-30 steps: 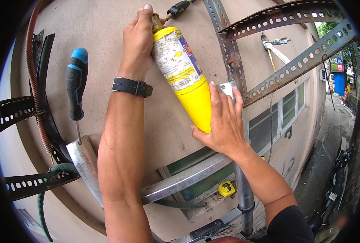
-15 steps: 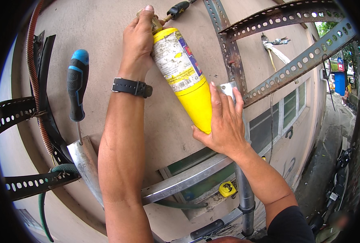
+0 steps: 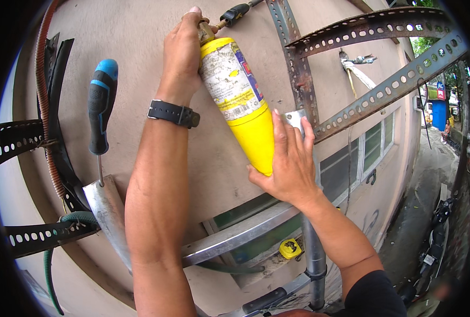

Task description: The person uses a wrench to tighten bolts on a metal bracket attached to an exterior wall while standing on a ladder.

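Note:
A yellow gas cylinder (image 3: 253, 134) with a worn label is held tilted in front of the wall, its top toward the upper left. Its brass fitting (image 3: 206, 33) leads to a black-sleeved torch part (image 3: 234, 16) at the upper right. My left hand (image 3: 181, 55), with a dark watch on the wrist, is closed around the fitting at the cylinder's top; most of its fingers are hidden behind. My right hand (image 3: 292, 166) grips the rounded base between its thumb and raised fingers. A metal plate (image 3: 295, 120) with a hole shows behind those fingertips.
A blue-and-black screwdriver (image 3: 103, 105) stands in a metal tube end (image 3: 105, 203) at left. Perforated angle bars (image 3: 388, 84) cross at upper right. Below lie a metal rail (image 3: 240, 238) and a yellow tape measure (image 3: 290, 249). An alley with motorcycles (image 3: 433, 245) runs far below right.
The whole view has shifted slightly. Both hands keep the same hold on the gas cylinder, which stays at nearly the same tilt.

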Demonstrator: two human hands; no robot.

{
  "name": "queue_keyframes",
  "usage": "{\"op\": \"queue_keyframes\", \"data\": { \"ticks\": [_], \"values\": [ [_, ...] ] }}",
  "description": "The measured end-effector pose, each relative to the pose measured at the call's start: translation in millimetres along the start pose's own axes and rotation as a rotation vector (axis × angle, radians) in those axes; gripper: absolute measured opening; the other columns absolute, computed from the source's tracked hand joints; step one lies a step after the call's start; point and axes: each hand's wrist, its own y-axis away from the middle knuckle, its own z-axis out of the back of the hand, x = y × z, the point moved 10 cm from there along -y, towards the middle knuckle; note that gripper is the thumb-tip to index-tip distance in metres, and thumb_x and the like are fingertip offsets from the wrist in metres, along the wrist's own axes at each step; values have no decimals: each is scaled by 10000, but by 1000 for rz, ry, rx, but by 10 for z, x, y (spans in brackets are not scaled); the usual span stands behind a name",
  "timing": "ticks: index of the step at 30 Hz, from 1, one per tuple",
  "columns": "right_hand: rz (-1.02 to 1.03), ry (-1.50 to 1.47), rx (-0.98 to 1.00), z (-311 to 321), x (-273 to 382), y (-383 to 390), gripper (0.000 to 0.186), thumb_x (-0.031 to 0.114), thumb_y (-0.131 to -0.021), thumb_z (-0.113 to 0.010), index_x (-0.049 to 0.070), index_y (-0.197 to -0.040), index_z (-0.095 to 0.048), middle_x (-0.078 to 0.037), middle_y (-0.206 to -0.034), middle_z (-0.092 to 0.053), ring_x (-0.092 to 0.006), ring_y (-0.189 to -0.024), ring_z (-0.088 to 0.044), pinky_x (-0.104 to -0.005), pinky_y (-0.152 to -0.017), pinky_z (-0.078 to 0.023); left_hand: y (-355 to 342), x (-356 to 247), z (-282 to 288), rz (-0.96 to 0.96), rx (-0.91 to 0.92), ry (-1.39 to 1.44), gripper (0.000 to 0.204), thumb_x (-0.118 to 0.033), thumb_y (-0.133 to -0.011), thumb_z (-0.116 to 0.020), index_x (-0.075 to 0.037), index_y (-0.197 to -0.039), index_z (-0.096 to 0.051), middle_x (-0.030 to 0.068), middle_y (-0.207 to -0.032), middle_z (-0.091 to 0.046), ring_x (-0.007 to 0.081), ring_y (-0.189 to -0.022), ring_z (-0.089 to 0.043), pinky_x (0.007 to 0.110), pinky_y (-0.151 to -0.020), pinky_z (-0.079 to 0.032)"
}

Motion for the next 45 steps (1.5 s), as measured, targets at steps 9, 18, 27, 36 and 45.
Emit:
{"op": "queue_keyframes", "data": {
  "ticks": [9,18,27,36,45],
  "values": [
    [3,5,15,-28,-4,11,1130,384,-739,-812,-44,-1574,-183,-209,-1229,-536,-347,-1167,-549,-634,-1198,-169,-17,17,59,-12,-43,-74,602,-477,-995,-618,54,-1269,-542,205,-1022,-684,237,-826,-732,369,-692,-647],
    [10,10,14,-27,7,0,1147,388,-738,-806,-52,-1578,-161,-207,-1233,-535,-343,-1144,-548,-629,-1198,-161,-36,55,58,3,-34,-32,656,-488,-979,-657,57,-1309,-499,214,-1048,-682,246,-838,-733,378,-708,-649],
    [22,22,38,-85,-3,18,1149,388,-740,-796,-59,-1576,-148,-238,-1268,-517,-363,-1196,-528,-636,-1196,-153,-32,5,-20,22,-61,130,309,-312,-1052,-570,-54,-882,-583,7,-675,-520,115,-559,-489,286,-542,-479],
    [4,27,60,-120,-11,22,1156,397,-730,-797,-55,-1575,-151,-251,-1291,-514,-370,-1228,-525,-628,-1206,-147,-61,-23,-23,-21,-28,130,262,-278,-1032,-604,-44,-918,-575,-8,-686,-517,96,-572,-470,276,-521,-437],
    [1,32,71,-161,-27,28,1155,401,-728,-793,-45,-1576,-146,-246,-1285,-517,-360,-1233,-521,-628,-1212,-136,-76,-38,4,-33,-63,96,263,-279,-1017,-633,-32,-939,-586,-5,-696,-523,92,-586,-475,272,-547,-458]
  ]
}}
